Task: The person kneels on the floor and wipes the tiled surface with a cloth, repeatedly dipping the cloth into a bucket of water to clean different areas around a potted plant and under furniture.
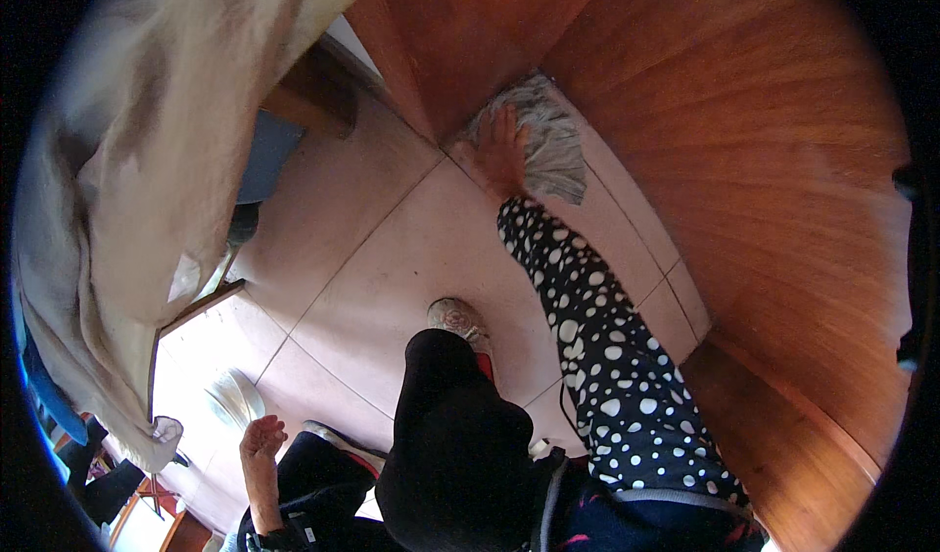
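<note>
A crumpled grey cloth lies on the tiled floor, in the corner where wooden panels meet. On its left part rests my right hand, palm down with the fingers somewhat spread; the palm hides the cloth under it. The right sleeve is black with white dots. At the lower left, my left hand is raised beside my knee with its fingers loosely curled, and nothing shows in it. Near that hand is a pale rounded object, too washed out by light to name.
Wooden panels rise along the right, with another wooden panel ahead. A beige draped cloth hangs at the left over a wooden leg. My patterned shoe stands on the floor tiles. A thin dark cord runs beside the right sleeve.
</note>
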{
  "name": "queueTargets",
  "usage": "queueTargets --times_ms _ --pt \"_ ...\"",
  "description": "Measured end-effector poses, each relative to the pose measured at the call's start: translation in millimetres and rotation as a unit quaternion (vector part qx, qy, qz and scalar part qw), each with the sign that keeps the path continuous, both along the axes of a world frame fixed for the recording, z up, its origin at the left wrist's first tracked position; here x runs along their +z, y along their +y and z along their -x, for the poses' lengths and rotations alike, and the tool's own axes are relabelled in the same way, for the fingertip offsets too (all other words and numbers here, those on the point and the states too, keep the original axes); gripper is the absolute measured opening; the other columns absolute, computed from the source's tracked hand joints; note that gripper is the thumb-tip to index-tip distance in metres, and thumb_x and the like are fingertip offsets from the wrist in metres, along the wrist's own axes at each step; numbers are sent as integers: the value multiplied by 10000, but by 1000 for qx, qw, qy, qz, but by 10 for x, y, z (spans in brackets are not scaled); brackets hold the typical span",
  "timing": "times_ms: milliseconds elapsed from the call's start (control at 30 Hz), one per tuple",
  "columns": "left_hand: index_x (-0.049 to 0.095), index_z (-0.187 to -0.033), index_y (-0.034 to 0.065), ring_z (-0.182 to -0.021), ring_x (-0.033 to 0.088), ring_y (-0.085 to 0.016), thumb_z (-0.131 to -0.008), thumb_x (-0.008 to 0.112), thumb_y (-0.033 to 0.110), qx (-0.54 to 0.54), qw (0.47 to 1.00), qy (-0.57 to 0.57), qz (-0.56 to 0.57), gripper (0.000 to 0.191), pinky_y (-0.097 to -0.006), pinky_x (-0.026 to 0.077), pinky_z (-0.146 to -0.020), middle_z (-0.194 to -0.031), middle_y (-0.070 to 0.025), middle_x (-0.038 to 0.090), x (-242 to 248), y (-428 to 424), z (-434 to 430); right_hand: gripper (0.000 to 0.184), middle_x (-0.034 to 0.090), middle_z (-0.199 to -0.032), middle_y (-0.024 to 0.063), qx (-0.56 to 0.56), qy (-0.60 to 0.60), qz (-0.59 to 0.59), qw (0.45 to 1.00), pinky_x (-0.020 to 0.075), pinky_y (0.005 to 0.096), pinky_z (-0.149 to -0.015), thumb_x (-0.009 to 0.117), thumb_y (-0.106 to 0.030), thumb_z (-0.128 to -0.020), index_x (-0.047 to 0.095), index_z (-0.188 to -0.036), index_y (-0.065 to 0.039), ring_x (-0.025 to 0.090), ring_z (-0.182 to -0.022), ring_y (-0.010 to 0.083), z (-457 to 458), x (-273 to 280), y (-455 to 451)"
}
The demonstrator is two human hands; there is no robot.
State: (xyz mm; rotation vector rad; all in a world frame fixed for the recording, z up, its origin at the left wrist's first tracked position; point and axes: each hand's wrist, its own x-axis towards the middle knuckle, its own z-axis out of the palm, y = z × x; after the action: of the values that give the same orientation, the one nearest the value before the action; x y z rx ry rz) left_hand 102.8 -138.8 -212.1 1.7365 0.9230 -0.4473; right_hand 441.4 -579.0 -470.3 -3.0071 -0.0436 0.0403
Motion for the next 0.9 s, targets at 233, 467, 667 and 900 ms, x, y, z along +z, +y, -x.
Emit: queueTargets --times_ms 233,467,667,900 --pt "626 -1137 -11 -887 624 -167 -903 599 -38 7 1000 2 10 237 -279 509 -838 -1016 -95 675 -16 76 35 665 300 -1546 236 146 -18 -43 988 116 597 -1158 428 -484 -991 418 -1436 10 152 -1482 378 789 -51 745" --pt "630 -1125 -7 -916 625 -165 -893 597 -48 -25 1000 17 -4 238 -277 505 -850 -1013 -83 673 31 59 8 468 374 -1533 131 350 24 -125 928 122 514 -1196 443 -340 -1004 504 -1378 -66 225 -1474 269 1466 0 1496" --pt "633 -1098 -8 -992 626 -165 -891 569 -78 -35 998 50 1 227 -270 502 -890 -1027 -79 670 0 75 -14 352 571 -1291 132 145 226 -447 853 379 426 -1054 537 -228 -973 573 -1268 -38 509 -1215 293 1411 190 1421" --pt "618 -1116 -19 -1017 628 -169 -908 554 -66 -62 998 32 -4 222 -273 502 -901 -1038 -85 669 20 57 -8 502 532 -1340 195 -73 75 -601 792 367 406 -1075 603 -250 -943 502 -1384 -32 487 -1253 335 767 298 -88"
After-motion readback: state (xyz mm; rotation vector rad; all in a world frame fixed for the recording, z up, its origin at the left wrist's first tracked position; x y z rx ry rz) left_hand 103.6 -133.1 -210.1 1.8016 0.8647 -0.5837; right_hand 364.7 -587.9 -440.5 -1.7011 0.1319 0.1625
